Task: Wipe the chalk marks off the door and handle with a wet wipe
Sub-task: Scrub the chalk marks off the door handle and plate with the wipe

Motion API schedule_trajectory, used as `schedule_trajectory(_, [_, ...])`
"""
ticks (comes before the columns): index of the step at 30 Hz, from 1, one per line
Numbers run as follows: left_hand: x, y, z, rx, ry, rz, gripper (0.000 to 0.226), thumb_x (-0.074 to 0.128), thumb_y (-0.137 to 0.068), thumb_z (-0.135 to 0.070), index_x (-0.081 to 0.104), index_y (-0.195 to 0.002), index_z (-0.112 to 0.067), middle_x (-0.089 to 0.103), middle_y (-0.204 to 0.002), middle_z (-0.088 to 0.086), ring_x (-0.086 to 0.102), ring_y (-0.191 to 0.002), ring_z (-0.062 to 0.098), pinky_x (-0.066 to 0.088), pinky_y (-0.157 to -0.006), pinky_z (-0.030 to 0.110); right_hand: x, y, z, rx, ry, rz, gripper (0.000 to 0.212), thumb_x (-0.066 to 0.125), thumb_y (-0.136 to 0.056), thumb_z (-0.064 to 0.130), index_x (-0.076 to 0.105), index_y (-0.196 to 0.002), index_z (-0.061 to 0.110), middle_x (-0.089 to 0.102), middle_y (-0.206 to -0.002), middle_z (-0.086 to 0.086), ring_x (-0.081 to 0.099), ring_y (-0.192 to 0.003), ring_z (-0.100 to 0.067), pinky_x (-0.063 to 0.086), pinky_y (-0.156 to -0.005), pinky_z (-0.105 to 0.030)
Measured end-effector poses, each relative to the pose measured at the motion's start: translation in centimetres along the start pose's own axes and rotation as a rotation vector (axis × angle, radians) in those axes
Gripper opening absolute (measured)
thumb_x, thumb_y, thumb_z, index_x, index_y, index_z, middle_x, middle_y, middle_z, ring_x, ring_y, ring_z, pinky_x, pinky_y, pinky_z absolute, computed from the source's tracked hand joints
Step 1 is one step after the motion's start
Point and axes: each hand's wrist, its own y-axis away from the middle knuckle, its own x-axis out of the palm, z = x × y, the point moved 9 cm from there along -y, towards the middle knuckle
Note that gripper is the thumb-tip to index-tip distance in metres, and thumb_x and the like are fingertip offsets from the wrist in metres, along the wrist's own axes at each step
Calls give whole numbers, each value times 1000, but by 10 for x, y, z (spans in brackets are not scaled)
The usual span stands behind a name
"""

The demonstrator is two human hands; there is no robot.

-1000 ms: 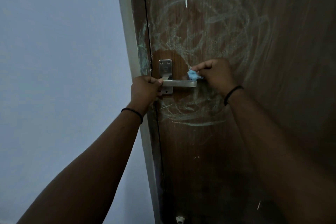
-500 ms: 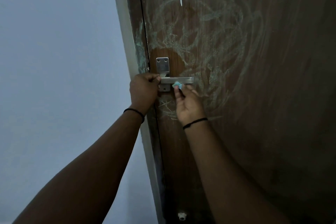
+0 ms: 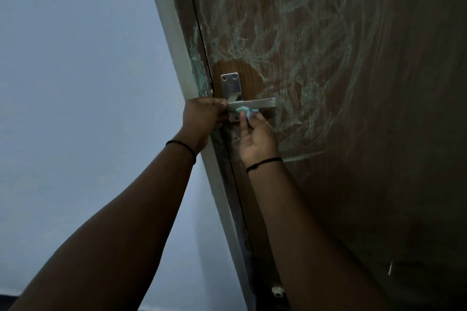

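Fingers (image 3: 244, 118) of the right hand (image 3: 256, 140): curled upward, pinching a small crumpled pale-blue wet wipe (image 3: 244, 110) against the underside of the brushed-metal lever door handle (image 3: 252, 103).

Fingers (image 3: 217, 103) of the left hand (image 3: 202, 118): curled closed around the inner end of the same lever, just left of the wipe, covering the lever's pivot.

Handle: horizontal bar, its free end extending to the right of both sets of fingers and left bare. Rectangular metal backplate (image 3: 230, 84) with two screws directly above the left fingertips; its lower end shows between the two hands.

Dark brown wood-grain door (image 3: 379, 184): fills the area above, right of and below the right fingers.

Pale greenish-white chalk marks (image 3: 290, 40): looping scribbles above and right of the fingers, curving down past the free end of the lever to a streak below the right wrist. A clean brown patch surrounds the backplate. More chalk smears on the door edge above the left fingers.

Pale door frame strip (image 3: 171, 40): left of the door edge, passing behind the left hand.

Plain grey-blue wall (image 3: 75, 83): left of the left fingers.

Thin black wristbands: one on the left wrist (image 3: 181, 146), one on the right wrist (image 3: 262, 163).

Small white fitting (image 3: 277, 291): low on the door edge, far below the fingers, partly hidden by the right forearm.
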Motion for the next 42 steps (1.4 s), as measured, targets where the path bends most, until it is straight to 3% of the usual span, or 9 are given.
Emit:
schedule_trajectory(4, [1, 3, -1, -22, 28, -2, 16, 63, -93, -8, 71, -106, -1, 72, -90, 13, 70, -71, 18, 59, -63, 23, 12, 6, -13, 111, 110, 32, 20, 42, -98, -6, 57, -110, -3, 59, -96, -12, 60, -85, -16, 55, -86, -25])
schedule_trajectory(7, [1, 4, 3, -47, 51, 7, 17, 62, -93, -9, 70, -106, -1, 73, -97, 15, 72, -76, 21, 57, -64, 26, 8, 9, 7, 86, 105, 12, 14, 45, -96, -7, 59, -96, -3, 60, -94, -14, 62, -84, -18, 57, -72, -20])
schedule_trajectory(13, [11, 14, 16, -97, 241, -41, 21, 66, -92, -15, 69, -108, -2, 72, -105, 16, 72, -87, 25, 59, -79, 35, -16, 13, 62, -284, 87, -125, 28, 53, -93, -7, 58, -120, -5, 64, -105, -12, 66, -88, -16, 56, -84, -27])
schedule_trajectory(16, [13, 18, 22, -129, 317, -49, 29, 61, -96, -29, 67, -112, -6, 72, -106, 13, 73, -91, 22, 60, -80, 33, -10, 18, 87, -529, 506, -183, 24, 55, -92, -5, 66, -113, 0, 67, -104, -8, 67, -82, -9, 56, -71, -19])
schedule_trajectory(21, [15, 25, 25, -115, 358, 26, 57, 34, -103, -50, 62, -125, -6, 67, -113, 8, 70, -99, 18, 57, -86, 31, 28, 42, 105, -1112, 1418, -5, 24, 56, -94, 5, 69, -114, 5, 58, -117, -9, 61, -97, -14, 45, -86, -12])
schedule_trajectory(26, [18, 31, 28, -97, 387, 74, 64, 26, -103, -54, 60, -130, -7, 64, -130, 13, 67, -108, 19, 54, -95, 33, 33, 49, 104, -1263, 1494, 12, 21, 62, -89, 6, 71, -108, 4, 59, -107, -13, 57, -84, -10, 37, -76, 2])
schedule_trajectory(32, [5, 29, 26, -3, 349, 125, 59, 26, -104, -50, 54, -136, -10, 58, -139, 7, 55, -128, 18, 43, -110, 35, 40, 51, 80, -1302, 1497, 32, 16, 65, -85, 5, 73, -99, 2, 62, -105, -16, 64, -93, -24, 53, -83, -28])
schedule_trajectory(38, [11, 23, 28, -6, 383, 199, 67, 19, -103, -55, 61, -131, -11, 64, -132, 6, 59, -123, 15, 42, -109, 32, 67, 57, 14, -1314, 1631, 200, 10, 69, -79, -1, 76, -87, 0, 67, -86, -16, 66, -81, -27, 47, -79, -24])
schedule_trajectory(42, [11, 19, 31, 14, 348, 223, 71, 17, -102, -58, 58, -134, -10, 59, -138, 8, 56, -128, 16, 41, -111, 32, 51, 55, 65, -1328, 1517, -5, 10, 69, -81, 4, 76, -88, 3, 66, -93, -17, 64, -85, -24, 42, -78, -8])
